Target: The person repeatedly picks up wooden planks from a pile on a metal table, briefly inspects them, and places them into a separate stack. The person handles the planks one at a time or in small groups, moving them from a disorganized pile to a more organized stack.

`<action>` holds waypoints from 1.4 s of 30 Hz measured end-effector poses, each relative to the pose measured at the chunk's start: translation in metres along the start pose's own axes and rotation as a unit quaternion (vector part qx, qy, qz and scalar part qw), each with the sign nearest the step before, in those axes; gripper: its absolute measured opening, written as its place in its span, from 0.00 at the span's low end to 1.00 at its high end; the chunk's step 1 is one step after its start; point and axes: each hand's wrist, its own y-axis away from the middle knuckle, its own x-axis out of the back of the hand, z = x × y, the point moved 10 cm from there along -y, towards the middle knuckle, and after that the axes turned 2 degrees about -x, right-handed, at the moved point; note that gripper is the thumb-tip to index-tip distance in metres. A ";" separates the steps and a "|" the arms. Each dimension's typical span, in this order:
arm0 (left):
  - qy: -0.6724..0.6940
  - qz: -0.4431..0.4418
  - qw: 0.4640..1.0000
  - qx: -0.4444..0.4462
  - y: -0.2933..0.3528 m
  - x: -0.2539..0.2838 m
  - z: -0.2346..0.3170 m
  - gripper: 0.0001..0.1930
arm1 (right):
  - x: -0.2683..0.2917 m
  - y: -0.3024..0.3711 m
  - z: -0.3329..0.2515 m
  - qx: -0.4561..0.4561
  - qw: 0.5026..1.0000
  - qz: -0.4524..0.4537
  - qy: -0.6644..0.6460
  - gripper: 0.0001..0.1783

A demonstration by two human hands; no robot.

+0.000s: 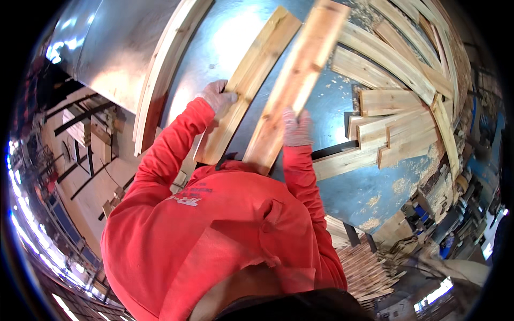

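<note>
Two wooden boards lie side by side at a slant over the metal table [342, 88], their near ends close to my body. On the left board [259, 72], knots show along its face; my left hand [218, 97], in a pale glove, grips its left edge with the thumb on top. The right board [300, 72] is more reddish and reaches farther out. My right hand [297, 128], gloved too, holds this board by its right edge near the close end. A narrow gap separates the two boards.
Long timbers [170, 67] stand along the left, beside a sheet-metal surface [120, 53]. Short boards [404, 134] are piled at the right, with longer curved-looking planks [393, 53] beyond. Sawdust [372, 222] lies on the table. Stacked wood strips [364, 267] sit low at the right.
</note>
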 end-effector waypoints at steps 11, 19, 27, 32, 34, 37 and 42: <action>0.092 0.119 0.951 -0.270 0.070 0.074 0.043 0.21 | -0.146 0.025 -0.071 0.075 0.981 -0.095 0.151 0.49; -0.351 0.260 0.899 0.000 0.098 0.190 -0.016 0.64 | -0.326 0.063 -0.117 0.176 0.849 -0.441 0.234 0.41; -0.279 0.387 0.877 -0.048 0.118 0.263 -0.039 0.52 | -0.183 -0.188 -0.270 0.442 0.749 0.001 0.494 0.57; -0.352 0.386 0.851 -0.058 0.113 0.344 -0.052 0.50 | -0.162 -0.260 -0.256 0.305 0.713 -0.088 0.625 0.58; -0.362 0.344 0.867 0.004 0.105 0.354 -0.048 0.49 | -0.174 -0.239 -0.256 0.282 0.686 -0.142 0.655 0.56; -0.523 0.347 0.776 -0.068 0.096 0.329 0.004 0.51 | -0.157 -0.202 -0.284 0.239 0.785 -0.129 0.557 0.57; -0.121 0.217 0.881 -0.403 0.047 0.163 0.121 0.48 | -0.132 -0.146 -0.336 0.161 0.978 -0.102 0.083 0.59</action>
